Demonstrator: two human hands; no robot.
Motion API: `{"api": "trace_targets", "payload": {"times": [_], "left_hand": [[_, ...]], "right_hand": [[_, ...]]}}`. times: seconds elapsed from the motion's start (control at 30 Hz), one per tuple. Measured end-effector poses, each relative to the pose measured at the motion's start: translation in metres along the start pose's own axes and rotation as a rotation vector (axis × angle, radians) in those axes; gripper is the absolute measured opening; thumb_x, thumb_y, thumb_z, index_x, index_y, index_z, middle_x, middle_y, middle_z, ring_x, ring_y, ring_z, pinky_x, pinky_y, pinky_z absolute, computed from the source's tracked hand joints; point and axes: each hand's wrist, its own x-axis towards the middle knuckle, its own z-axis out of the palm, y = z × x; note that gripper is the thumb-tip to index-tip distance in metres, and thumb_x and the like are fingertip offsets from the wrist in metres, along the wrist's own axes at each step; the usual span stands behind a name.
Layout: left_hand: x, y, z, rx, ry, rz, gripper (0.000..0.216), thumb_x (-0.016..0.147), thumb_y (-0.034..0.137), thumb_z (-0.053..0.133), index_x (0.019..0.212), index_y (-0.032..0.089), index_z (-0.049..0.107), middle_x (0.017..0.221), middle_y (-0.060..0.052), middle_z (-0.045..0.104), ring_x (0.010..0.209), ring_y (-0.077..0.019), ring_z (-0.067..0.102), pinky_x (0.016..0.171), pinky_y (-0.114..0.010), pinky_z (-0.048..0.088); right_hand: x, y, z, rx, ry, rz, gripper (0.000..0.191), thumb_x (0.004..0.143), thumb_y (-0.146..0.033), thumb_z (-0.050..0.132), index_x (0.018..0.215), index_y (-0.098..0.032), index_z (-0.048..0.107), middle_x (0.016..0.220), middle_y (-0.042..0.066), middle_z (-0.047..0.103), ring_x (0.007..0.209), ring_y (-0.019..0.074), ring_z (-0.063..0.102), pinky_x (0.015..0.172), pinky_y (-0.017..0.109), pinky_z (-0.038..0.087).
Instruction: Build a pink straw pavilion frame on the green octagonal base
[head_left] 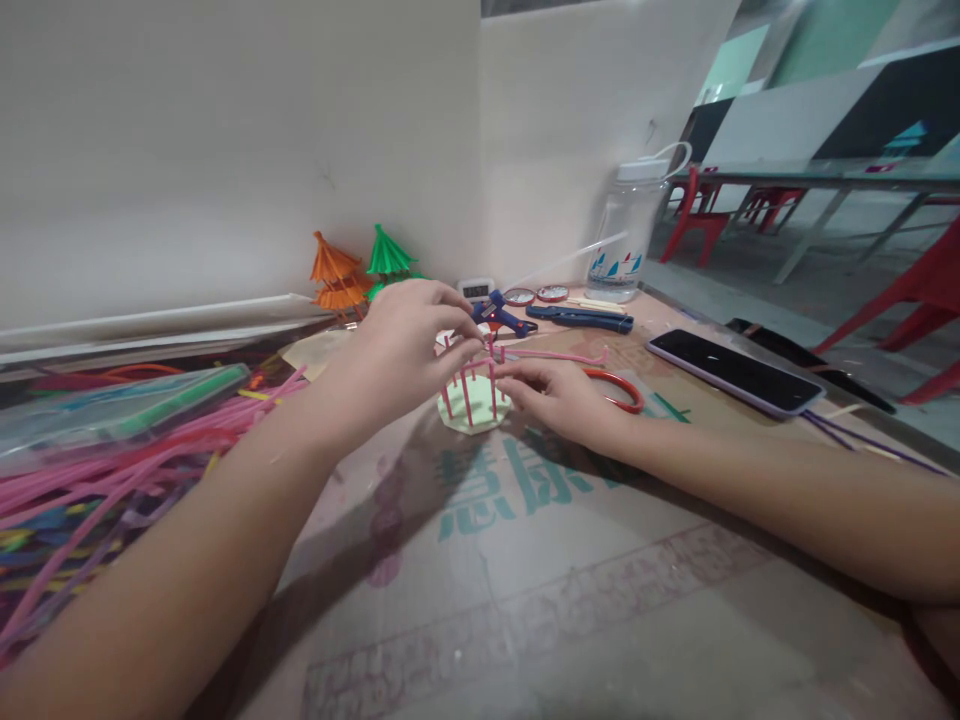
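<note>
We work over a small pale base point(472, 412) on the desk point(570, 600), at about 12 o'clock from us, just beyond mid-desk. Pink straw posts point(466, 398) stand upright on it in a ring.

Left hand point(397, 350): grip nearly closed, fingertips pinched at the post tops; what exactly sits between them we cannot tell. Right hand point(559, 395): fingers closed lightly on a pink straw point(555, 355), palm resting on the desk at 3 o'clock of the base.

Straw's long axis lies near level, running from the posts out toward 2 o'clock; its far end turns up slightly.

Risks, as we judge them:
- Posts are thin and look lightly fixed; sideways push from either hand could tilt or snap one off.
- The long free end of the straw gives leverage; a twist may drag the ring askew.
- Base is light; a nudge could slide it.
- Glue gun point(501, 315) sits close at 12 o'clock of the base, and a knuckle could touch its nozzle.
- Red ring point(626, 390) lies by the right wrist; phone point(735, 372) at 2 o'clock.
</note>
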Motion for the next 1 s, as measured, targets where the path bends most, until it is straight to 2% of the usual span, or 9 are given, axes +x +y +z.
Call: {"api": "trace_targets", "payload": {"times": [0.17,0.3,0.43,0.53,0.6,0.7,0.8,0.87,1.0], "left_hand": [[-0.012,0.009,0.003,0.07,0.079,0.017,0.027,0.1,0.035,0.058,0.1,0.019,0.08,0.116,-0.012,0.075,0.112,-0.0303,0.068,0.099,-0.049,0.051],[-0.02,0.011,0.001,0.077,0.098,0.001,0.026,0.101,0.033,0.057,0.104,0.019,0.079,0.119,-0.013,0.073,0.115,-0.0294,0.067,0.102,-0.049,0.05],[-0.019,0.011,-0.003,0.064,0.112,-0.028,0.025,0.1,0.034,0.058,0.103,0.021,0.079,0.119,-0.011,0.073,0.115,-0.0294,0.066,0.104,-0.049,0.049],[-0.017,0.005,-0.007,0.041,0.129,-0.072,0.026,0.1,0.037,0.058,0.107,0.021,0.077,0.119,-0.01,0.073,0.115,-0.0291,0.067,0.105,-0.048,0.049],[-0.02,-0.002,-0.006,0.002,0.168,-0.147,0.032,0.101,0.041,0.057,0.12,0.019,0.072,0.122,-0.011,0.072,0.117,-0.0289,0.066,0.107,-0.046,0.05],[-0.037,-0.016,0.01,-0.144,0.212,-0.304,0.058,0.098,0.051,0.06,0.144,0.017,0.054,0.138,-0.016,0.064,0.123,-0.0306,0.065,0.108,-0.048,0.051],[-0.066,-0.024,0.042,-0.34,0.104,-0.412,0.098,0.085,0.062,0.072,0.161,0.017,0.029,0.155,-0.022,0.05,0.138,-0.0361,0.055,0.115,-0.056,0.045],[-0.083,-0.023,0.063,-0.398,0.017,-0.466,0.105,0.083,0.059,0.075,0.164,0.019,0.022,0.16,-0.023,0.045,0.145,-0.0374,0.049,0.12,-0.059,0.038],[-0.098,-0.014,0.088,-0.487,-0.013,-0.485,0.102,0.084,0.056,0.075,0.163,0.017,0.024,0.159,-0.023,0.047,0.148,-0.0374,0.047,0.123,-0.058,0.036]], "right_hand": [[-0.004,-0.002,0.001,-0.075,-0.036,0.014,0.029,0.099,-0.032,0.057,0.111,-0.016,0.078,0.096,0.007,0.08,0.081,0.0188,0.067,0.074,0.031,0.048],[-0.005,-0.003,0.001,0.076,-0.022,0.026,0.032,0.101,-0.038,0.053,0.105,-0.016,0.075,0.082,0.004,0.073,0.072,0.0169,0.064,0.066,0.029,0.047],[-0.005,-0.001,0.004,0.072,0.002,0.075,0.029,0.093,-0.042,0.064,0.104,-0.017,0.073,0.074,0.0,0.066,0.062,0.015,0.057,0.059,0.027,0.041],[-0.005,-0.001,0.002,0.053,0.053,0.052,0.021,0.093,-0.038,0.064,0.094,-0.018,0.07,0.069,-0.002,0.061,0.06,0.0136,0.052,0.059,0.027,0.039],[-0.006,-0.001,-0.003,0.049,0.113,0.026,0.024,0.096,-0.038,0.059,0.083,-0.019,0.063,0.067,-0.003,0.055,0.06,0.0129,0.048,0.06,0.027,0.038],[-0.005,0.003,-0.012,-0.012,0.156,0.058,0.032,0.1,-0.041,0.052,0.076,-0.021,0.054,0.067,-0.003,0.051,0.062,0.0135,0.046,0.061,0.028,0.037],[-0.001,0.012,-0.014,-0.033,0.123,0.107,0.02,0.097,-0.033,0.054,0.083,-0.02,0.058,0.075,-0.001,0.059,0.067,0.0149,0.051,0.063,0.028,0.039],[0.001,0.015,-0.011,-0.021,0.113,0.108,0.01,0.093,-0.026,0.06,0.086,-0.019,0.059,0.077,0.0,0.061,0.067,0.0146,0.053,0.063,0.028,0.041],[-0.008,0.001,-0.012,-0.019,0.155,0.074,0.02,0.099,-0.028,0.059,0.081,-0.017,0.059,0.072,-0.001,0.058,0.065,0.0135,0.054,0.064,0.029,0.047]]}}
